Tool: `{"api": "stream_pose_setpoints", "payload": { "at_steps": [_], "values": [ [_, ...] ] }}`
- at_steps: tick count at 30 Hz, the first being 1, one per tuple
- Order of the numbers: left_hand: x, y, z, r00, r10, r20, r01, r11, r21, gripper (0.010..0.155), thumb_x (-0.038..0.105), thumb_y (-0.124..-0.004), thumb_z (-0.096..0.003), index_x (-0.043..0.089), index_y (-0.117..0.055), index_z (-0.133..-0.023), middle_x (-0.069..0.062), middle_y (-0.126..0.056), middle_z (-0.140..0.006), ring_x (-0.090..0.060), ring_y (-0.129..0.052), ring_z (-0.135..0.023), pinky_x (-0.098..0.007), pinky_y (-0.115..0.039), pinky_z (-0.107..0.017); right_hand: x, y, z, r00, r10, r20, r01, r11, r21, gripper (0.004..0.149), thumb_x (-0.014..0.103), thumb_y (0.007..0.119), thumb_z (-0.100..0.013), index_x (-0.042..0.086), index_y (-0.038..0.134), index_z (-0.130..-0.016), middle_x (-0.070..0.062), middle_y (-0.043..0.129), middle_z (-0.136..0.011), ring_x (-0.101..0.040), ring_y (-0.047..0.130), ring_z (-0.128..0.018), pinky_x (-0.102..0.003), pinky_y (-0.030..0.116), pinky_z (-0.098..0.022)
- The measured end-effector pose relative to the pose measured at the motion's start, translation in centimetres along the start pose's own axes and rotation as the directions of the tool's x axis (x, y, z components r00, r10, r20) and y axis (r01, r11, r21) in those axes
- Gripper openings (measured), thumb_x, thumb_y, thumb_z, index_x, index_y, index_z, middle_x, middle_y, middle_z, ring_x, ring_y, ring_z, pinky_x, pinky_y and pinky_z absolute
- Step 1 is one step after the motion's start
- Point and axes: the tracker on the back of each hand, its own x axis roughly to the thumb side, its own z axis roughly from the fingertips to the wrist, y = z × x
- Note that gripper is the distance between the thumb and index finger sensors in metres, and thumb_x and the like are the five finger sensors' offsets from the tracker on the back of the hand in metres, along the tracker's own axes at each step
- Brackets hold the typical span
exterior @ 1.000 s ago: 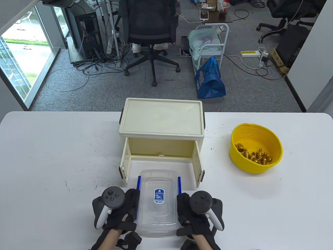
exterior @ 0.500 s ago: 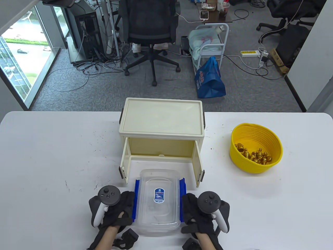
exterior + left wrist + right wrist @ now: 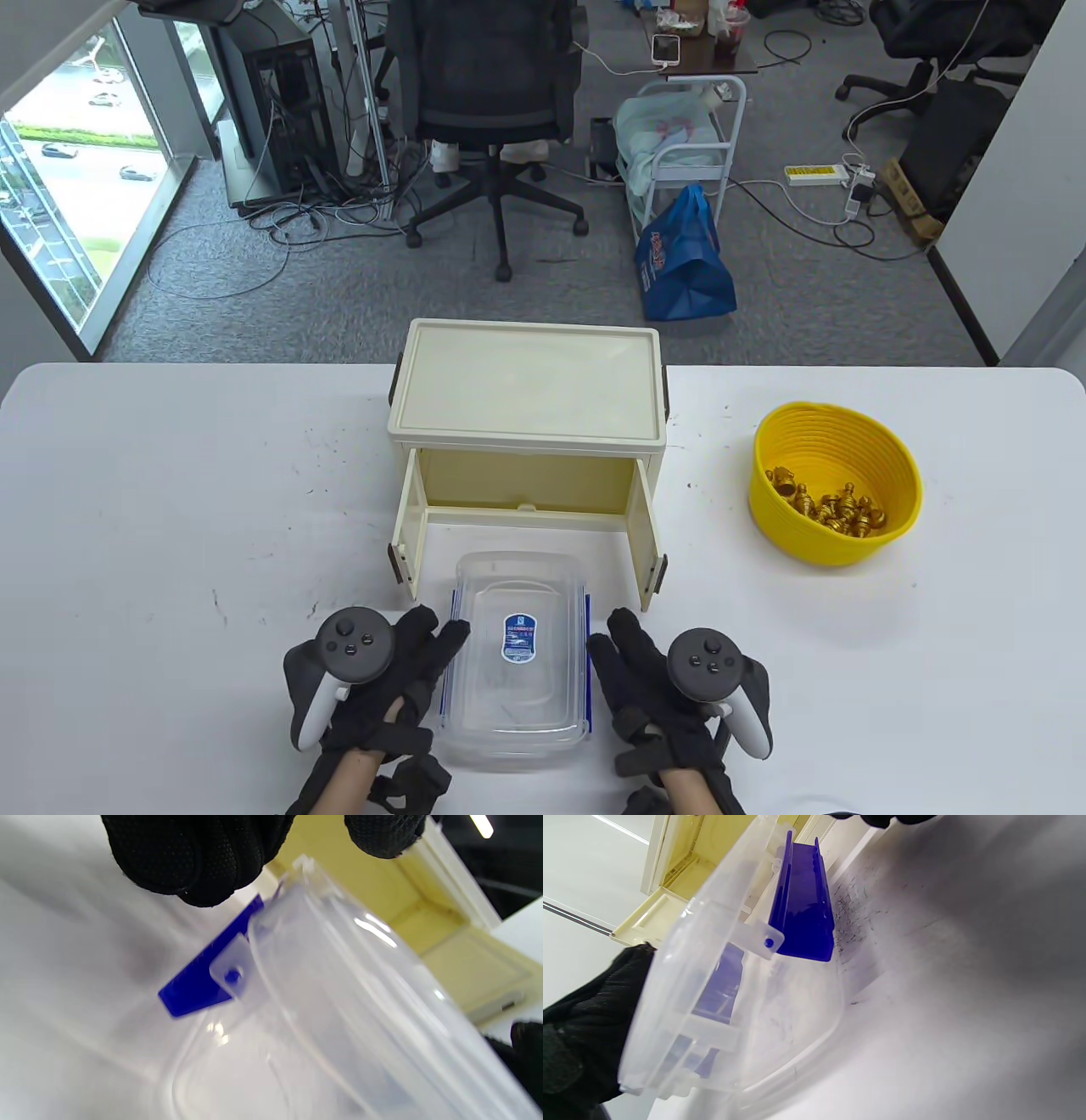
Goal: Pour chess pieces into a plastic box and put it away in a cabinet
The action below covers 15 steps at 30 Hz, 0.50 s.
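Between left hand and right hand, both spread, seemingly gripping nothing: plastic box, long axis near-to-far, equally close.

clear glossy plastic box, matt cream plastic cabinet, ribbed yellow basket, shiny gold chess pieces

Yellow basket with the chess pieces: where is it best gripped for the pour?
Probably the yellow basket by its open upper rim, the right hand coming from above at the near edge. It stands upright; its flared, ribbed wall offers no handle, and the gold chess pieces lie low inside.
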Motion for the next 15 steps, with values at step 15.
{"api": "stream_pose_setpoints", "payload": {
  "at_steps": [15],
  "values": [
    [3.4,0.6,-0.8,0.971,-0.180,-0.160,0.165,0.981,-0.100,0.067,0.044,-0.069,-0.0682,-0.003,-0.063,-0.115,-0.026,-0.079,-0.099,-0.036,-0.089,-0.076,-0.047,-0.084,-0.055,0.0,-0.3,0.0,0.996,-0.054,0.069,0.050,0.997,0.052,0.071,0.050,0.054,-0.067,0.006,0.031,-0.117,-0.028,0.031,-0.120,-0.056,0.033,-0.106,-0.066,0.039,-0.071]
  ]
}}
